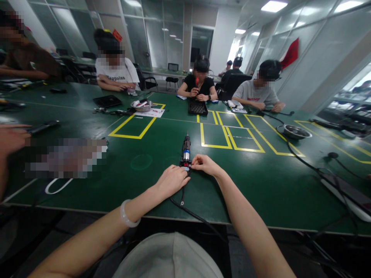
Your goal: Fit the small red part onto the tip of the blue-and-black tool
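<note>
An opened electric screwdriver [187, 148] lies on the green table, its thin bit pointing away from me. Its inside shows a silver and blue motor section and a small red part [186, 165] near the rear. My left hand [174, 180] holds the rear end of the tool, fingers pressed together over it. From the other side, my right hand [205, 164] pinches at the tool beside the red part; what sits between the fingertips is too small to make out. A black cord [191, 212] runs from the tool's rear over the table edge towards me.
Yellow tape rectangles [216, 146] mark the table [145, 181]. A black tray [198, 108], a bowl [142, 105] and a round speaker-like part [297, 131] stand farther off. Cables and a pale device [344, 193] lie right. Several people sit around the table; a person's hand [13, 141] shows left.
</note>
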Tool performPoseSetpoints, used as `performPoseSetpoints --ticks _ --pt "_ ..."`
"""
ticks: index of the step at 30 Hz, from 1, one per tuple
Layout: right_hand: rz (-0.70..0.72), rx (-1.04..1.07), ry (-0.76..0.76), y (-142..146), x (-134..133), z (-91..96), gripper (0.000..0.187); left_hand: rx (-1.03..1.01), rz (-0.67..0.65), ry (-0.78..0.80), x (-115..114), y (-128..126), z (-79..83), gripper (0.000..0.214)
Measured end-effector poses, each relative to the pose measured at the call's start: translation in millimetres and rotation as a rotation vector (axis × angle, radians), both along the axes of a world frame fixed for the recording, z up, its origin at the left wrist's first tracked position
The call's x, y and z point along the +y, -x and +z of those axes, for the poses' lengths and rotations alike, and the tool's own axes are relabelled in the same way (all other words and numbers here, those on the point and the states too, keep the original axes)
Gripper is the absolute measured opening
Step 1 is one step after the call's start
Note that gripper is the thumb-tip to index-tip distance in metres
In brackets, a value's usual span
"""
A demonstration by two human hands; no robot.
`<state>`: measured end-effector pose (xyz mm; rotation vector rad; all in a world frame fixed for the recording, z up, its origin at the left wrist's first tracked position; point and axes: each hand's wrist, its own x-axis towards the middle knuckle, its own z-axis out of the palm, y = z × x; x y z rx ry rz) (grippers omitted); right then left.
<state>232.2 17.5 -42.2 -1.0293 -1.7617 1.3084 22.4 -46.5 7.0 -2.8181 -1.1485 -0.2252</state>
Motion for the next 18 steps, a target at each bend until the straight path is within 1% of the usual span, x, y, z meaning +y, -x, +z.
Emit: performPoseSetpoints --ticks 6,13,15,18 --pt "0.004 0.006 -0.003 -0.4 0.1 1.2 0.032 -0.008 0.012 0.022 -1.9 1.4 2.1 0.036" --pt "-0.003 0.042 0.022 1.2 0.4 1.0 0.036 -0.030 0.011 0.053 -2.1 3.1 3.7 0.041" --pt "-0.006 0.046 0.019 2.2 0.6 0.2 0.036 -0.050 0.053 0.073 -2.2 3.5 5.2 0.046" --pt "0.001 0.065 0.015 3.5 0.8 -0.3 0.034 -0.127 0.192 0.073 0.0 2.4 9.2 0.046"
